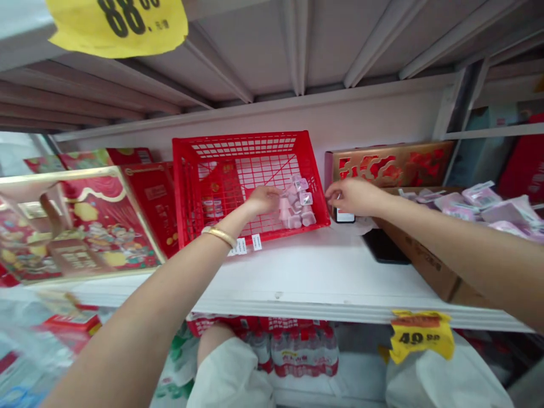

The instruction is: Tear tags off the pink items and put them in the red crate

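A red plastic basket (250, 136) stands tilted on the white shelf. Several small pale-pink plastic cups (293, 207) are bunched at its right side. My left hand (263, 199) reaches over the basket's front rim, its fingertips pinched together beside the cups; what they hold, if anything, is not clear. White barcode stickers (256, 242) hang on the front rim. Just right of the basket is my right hand (355, 195), with fingers curled above a small black item with a white label (345, 216). Whatever is between those fingers is too small to tell.
A cardboard box (425, 266) with more pink packs (480, 198) stands at the right, a black phone-like slab (386, 247) beside it. Gift boxes (85, 221) fill the left, and a gold box (391, 164) is behind. Bottled drinks (304, 351) sit below; another shelf hangs overhead.
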`<state>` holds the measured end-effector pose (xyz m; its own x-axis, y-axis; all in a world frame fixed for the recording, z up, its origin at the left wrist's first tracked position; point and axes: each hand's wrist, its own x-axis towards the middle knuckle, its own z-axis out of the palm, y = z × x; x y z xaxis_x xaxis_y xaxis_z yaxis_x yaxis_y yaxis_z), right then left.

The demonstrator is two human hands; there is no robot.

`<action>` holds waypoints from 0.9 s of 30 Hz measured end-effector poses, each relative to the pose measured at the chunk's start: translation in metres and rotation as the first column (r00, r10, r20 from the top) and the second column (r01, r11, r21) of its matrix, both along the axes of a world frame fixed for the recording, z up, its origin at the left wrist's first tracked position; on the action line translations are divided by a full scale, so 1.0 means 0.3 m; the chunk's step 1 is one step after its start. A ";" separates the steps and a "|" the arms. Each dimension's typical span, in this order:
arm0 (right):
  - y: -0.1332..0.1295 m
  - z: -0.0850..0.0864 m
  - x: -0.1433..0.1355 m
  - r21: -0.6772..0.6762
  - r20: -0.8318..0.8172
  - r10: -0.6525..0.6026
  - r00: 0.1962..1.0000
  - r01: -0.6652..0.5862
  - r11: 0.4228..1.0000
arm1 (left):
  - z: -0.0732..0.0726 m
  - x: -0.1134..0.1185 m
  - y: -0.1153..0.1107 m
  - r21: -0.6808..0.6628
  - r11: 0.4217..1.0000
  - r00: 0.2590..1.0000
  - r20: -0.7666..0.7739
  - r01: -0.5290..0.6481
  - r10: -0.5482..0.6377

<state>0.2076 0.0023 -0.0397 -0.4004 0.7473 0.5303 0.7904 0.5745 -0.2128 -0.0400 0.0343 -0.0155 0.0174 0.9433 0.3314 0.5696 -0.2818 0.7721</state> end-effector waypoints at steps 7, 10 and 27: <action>-0.046 -0.101 -0.321 -0.175 -0.025 0.299 0.954 -0.298 0.938 | -0.097 -0.129 0.060 -0.047 0.998 0.989 -0.149 -0.029 0.022; -0.044 -0.170 -0.424 -0.159 -0.052 0.316 0.947 -0.320 0.934 | -0.122 -0.103 0.114 -0.046 0.999 0.987 -0.158 -0.014 0.007; -0.051 -0.230 -0.513 -0.111 -0.173 0.173 0.970 -0.194 0.975 | -0.164 0.009 0.270 -0.035 0.990 0.982 -0.134 -0.139 0.134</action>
